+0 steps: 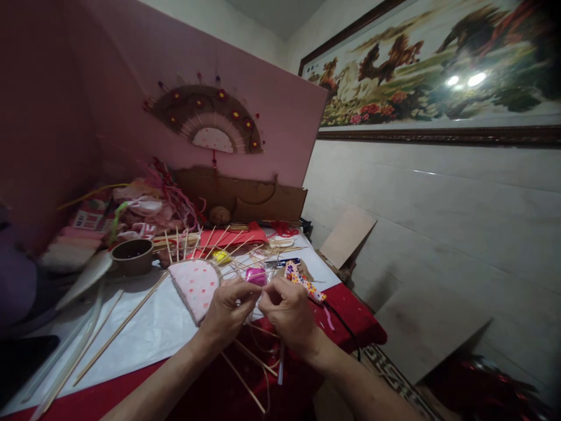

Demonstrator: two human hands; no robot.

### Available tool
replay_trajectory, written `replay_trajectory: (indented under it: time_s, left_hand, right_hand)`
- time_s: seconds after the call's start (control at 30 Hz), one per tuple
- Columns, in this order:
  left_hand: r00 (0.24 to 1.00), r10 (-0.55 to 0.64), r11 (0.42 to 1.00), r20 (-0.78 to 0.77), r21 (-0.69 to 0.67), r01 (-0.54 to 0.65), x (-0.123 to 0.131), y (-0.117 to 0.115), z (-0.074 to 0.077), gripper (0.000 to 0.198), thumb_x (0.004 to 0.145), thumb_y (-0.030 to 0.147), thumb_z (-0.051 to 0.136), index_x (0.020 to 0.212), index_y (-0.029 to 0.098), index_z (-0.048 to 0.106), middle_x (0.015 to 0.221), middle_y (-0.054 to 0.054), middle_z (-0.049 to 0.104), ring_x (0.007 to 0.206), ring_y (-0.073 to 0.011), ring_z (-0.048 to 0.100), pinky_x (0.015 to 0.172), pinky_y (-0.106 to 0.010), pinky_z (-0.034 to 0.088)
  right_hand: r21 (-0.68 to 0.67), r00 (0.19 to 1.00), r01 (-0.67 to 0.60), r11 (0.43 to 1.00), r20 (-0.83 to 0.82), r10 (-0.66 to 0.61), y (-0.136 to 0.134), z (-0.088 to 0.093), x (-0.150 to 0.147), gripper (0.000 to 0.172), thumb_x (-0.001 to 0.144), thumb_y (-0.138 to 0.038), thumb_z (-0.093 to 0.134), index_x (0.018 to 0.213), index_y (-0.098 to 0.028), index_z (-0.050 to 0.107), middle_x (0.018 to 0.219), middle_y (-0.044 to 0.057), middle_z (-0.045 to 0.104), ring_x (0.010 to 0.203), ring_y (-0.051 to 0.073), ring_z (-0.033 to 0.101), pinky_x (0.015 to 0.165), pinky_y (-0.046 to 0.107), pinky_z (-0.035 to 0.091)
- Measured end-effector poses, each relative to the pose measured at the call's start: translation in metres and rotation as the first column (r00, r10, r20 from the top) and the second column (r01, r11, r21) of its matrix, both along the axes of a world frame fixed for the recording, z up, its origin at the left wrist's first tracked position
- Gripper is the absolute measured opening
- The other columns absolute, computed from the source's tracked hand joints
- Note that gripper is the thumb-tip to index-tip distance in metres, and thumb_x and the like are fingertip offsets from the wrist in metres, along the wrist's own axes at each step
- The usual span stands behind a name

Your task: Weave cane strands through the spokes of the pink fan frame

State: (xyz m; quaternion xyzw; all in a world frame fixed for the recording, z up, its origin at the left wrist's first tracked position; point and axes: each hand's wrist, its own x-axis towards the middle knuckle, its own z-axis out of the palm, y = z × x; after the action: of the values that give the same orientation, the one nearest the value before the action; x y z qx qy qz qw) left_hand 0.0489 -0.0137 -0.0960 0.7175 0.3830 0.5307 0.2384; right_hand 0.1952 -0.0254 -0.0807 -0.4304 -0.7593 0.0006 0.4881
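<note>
My left hand (228, 310) and my right hand (289, 313) meet fingertip to fingertip over the table's front edge, both pinched closed on something too small to make out. Just left of my left hand lies a pink half-round fan piece (195, 286) with red dots and several thin bamboo sticks (205, 242) fanning out from it. A small magenta object (255, 276) sits right behind my fingers. More loose sticks (245, 374) lie under my wrists on the red cloth (359, 318).
A brown bowl (132, 255), a glue gun with a dotted pattern (304, 283), scissors (283, 263), ribbons (158, 204) and cardboard (241, 199) crowd the table. A finished brown fan (205, 117) hangs on the pink board. A horse painting (438, 64) is on the right wall.
</note>
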Motion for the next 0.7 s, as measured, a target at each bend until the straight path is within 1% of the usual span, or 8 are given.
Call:
replay_trajectory:
  time_s: [0.13, 0.2, 0.33, 0.43, 0.47, 0.53, 0.6, 0.7]
  left_hand:
    - [1.000, -0.005, 1.000, 0.013, -0.025, 0.006, 0.003, -0.001, 0.000, 0.015, 0.075, 0.020, 0.061, 0.069, 0.023, 0.074, 0.063, -0.003, 0.064, 0.063, -0.0163, 0.055, 0.064, -0.031, 0.040]
    - [0.999, -0.003, 0.999, 0.034, -0.044, 0.004, 0.003, -0.002, 0.000, 0.014, 0.074, 0.020, 0.062, 0.068, 0.023, 0.073, 0.062, -0.002, 0.064, 0.063, -0.0162, 0.054, 0.064, -0.031, 0.040]
    - [0.986, 0.002, 0.988, 0.167, -0.154, 0.024, -0.001, -0.002, -0.001, 0.011, 0.074, 0.025, 0.063, 0.070, 0.021, 0.072, 0.060, -0.001, 0.062, 0.059, -0.0140, 0.052, 0.057, -0.028, 0.041]
    - [0.963, -0.011, 0.961, 0.269, -0.262, 0.084, 0.000, 0.000, -0.001, 0.016, 0.076, 0.031, 0.061, 0.074, 0.018, 0.070, 0.048, 0.002, 0.054, 0.043, -0.0100, 0.043, 0.042, -0.024, 0.034]
    - [0.957, -0.022, 0.951, 0.290, -0.289, 0.109, 0.001, 0.001, -0.001, 0.017, 0.076, 0.033, 0.061, 0.075, 0.017, 0.070, 0.044, 0.004, 0.050, 0.040, -0.0091, 0.040, 0.039, -0.023, 0.032]
    - [0.944, -0.039, 0.931, 0.328, -0.331, 0.153, 0.003, 0.002, -0.001, 0.020, 0.075, 0.036, 0.062, 0.075, 0.016, 0.068, 0.042, 0.005, 0.048, 0.037, -0.0084, 0.039, 0.038, -0.023, 0.030]
    - [0.933, -0.042, 0.916, 0.358, -0.359, 0.179, 0.003, 0.002, 0.001, 0.022, 0.075, 0.038, 0.062, 0.075, 0.016, 0.067, 0.042, 0.005, 0.047, 0.037, -0.0084, 0.039, 0.038, -0.022, 0.030]
    - [0.923, -0.028, 0.904, 0.383, -0.385, 0.187, 0.000, 0.000, 0.007, 0.023, 0.074, 0.038, 0.063, 0.075, 0.015, 0.067, 0.044, 0.004, 0.050, 0.041, -0.0090, 0.042, 0.041, -0.023, 0.031]
  right_hand:
    - [0.012, 0.999, 0.054, 0.998, -0.003, -0.054, 0.002, -0.005, -0.006, 0.017, 0.070, -0.008, 0.049, 0.057, -0.019, 0.051, 0.052, -0.003, 0.052, 0.048, 0.010, 0.046, 0.051, 0.023, 0.032]
    - [0.003, 0.994, 0.112, 0.994, -0.010, -0.112, 0.010, -0.008, 0.001, 0.017, 0.069, -0.010, 0.049, 0.056, -0.020, 0.050, 0.053, -0.002, 0.053, 0.049, 0.011, 0.047, 0.052, 0.023, 0.033]
    - [-0.048, 0.939, 0.317, 0.947, -0.126, -0.320, 0.041, -0.003, 0.049, 0.022, 0.072, -0.017, 0.050, 0.051, -0.021, 0.045, 0.049, -0.002, 0.048, 0.048, 0.012, 0.044, 0.051, 0.024, 0.033]
    - [-0.094, 0.915, 0.345, 0.934, -0.188, -0.357, 0.047, 0.011, 0.082, 0.015, 0.077, -0.025, 0.050, 0.063, -0.020, 0.051, 0.054, -0.001, 0.052, 0.051, 0.014, 0.048, 0.050, 0.024, 0.036]
    - [-0.118, 0.922, 0.317, 0.941, -0.195, -0.335, 0.041, 0.017, 0.086, 0.016, 0.080, -0.028, 0.049, 0.066, -0.020, 0.051, 0.054, -0.001, 0.053, 0.050, 0.014, 0.049, 0.049, 0.024, 0.037]
    - [-0.186, 0.957, 0.188, 0.964, -0.187, -0.223, 0.019, 0.027, 0.081, 0.021, 0.086, -0.030, 0.042, 0.070, -0.020, 0.050, 0.055, -0.003, 0.053, 0.048, 0.012, 0.049, 0.047, 0.023, 0.039]
    - [-0.292, 0.982, -0.087, 0.952, -0.184, 0.033, -0.012, 0.030, 0.063, 0.023, 0.090, -0.030, 0.036, 0.073, -0.021, 0.048, 0.062, -0.002, 0.054, 0.051, 0.011, 0.049, 0.048, 0.022, 0.039]
    - [-0.304, 0.958, -0.271, 0.913, 0.007, 0.286, -0.054, 0.014, 0.029, 0.027, 0.090, -0.026, 0.040, 0.063, -0.021, 0.045, 0.057, -0.003, 0.053, 0.051, 0.010, 0.049, 0.048, 0.022, 0.037]
